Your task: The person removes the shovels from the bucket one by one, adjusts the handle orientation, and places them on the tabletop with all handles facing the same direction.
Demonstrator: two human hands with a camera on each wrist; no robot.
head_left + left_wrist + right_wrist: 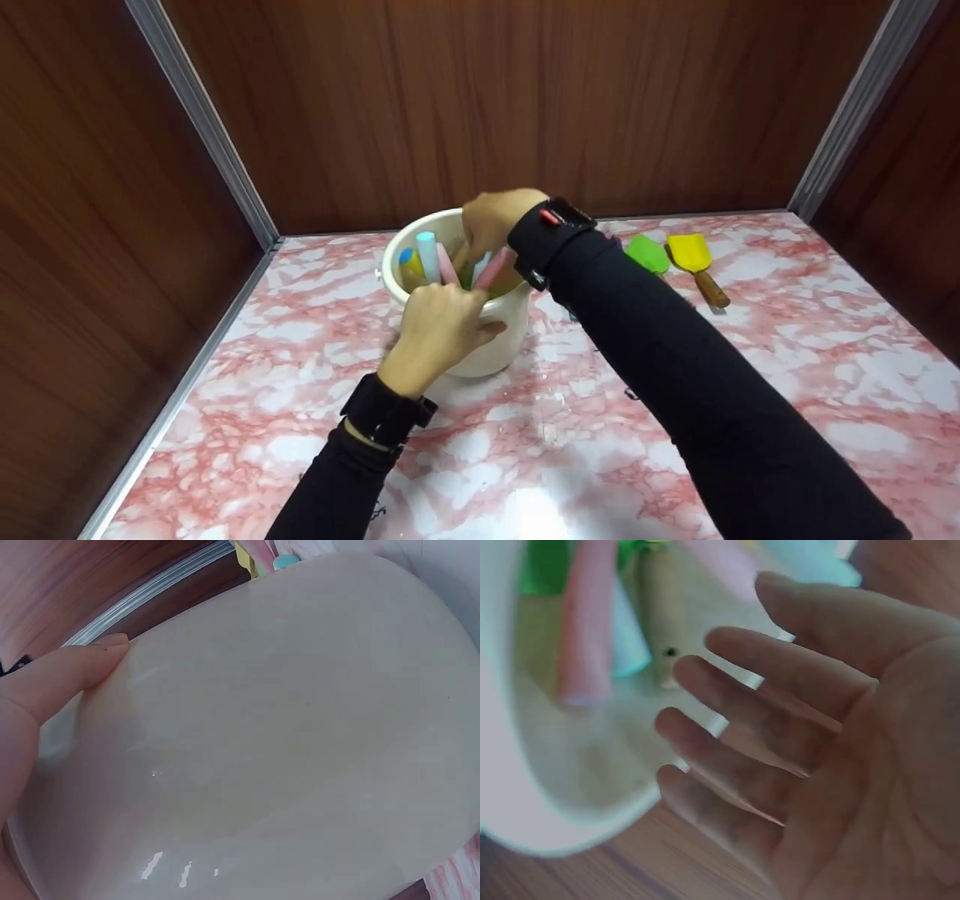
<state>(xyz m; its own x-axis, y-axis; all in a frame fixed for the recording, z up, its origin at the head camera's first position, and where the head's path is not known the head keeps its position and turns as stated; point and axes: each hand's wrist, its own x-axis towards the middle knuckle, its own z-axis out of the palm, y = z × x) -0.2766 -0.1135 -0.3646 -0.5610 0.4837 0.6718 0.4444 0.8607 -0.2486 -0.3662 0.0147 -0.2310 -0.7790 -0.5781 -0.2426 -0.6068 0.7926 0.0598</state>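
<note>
Head, left hand (442, 319): grips the near rim of the bucket (491, 341).
Head, right hand (499, 217): at the bucket mouth, beyond the left hand.
Head, handles (426, 255): in the bucket, just beyond the left hand; blue and pink among them.
Head, shovels (690, 255): one green, one yellow, on the table (262, 420), right of the right hand.
Left wrist, thumb (79, 671): lies against the bucket's outer wall.
Right wrist, right hand: fingers (742, 660) extended, holding nothing; handles near the fingertips.
</note>
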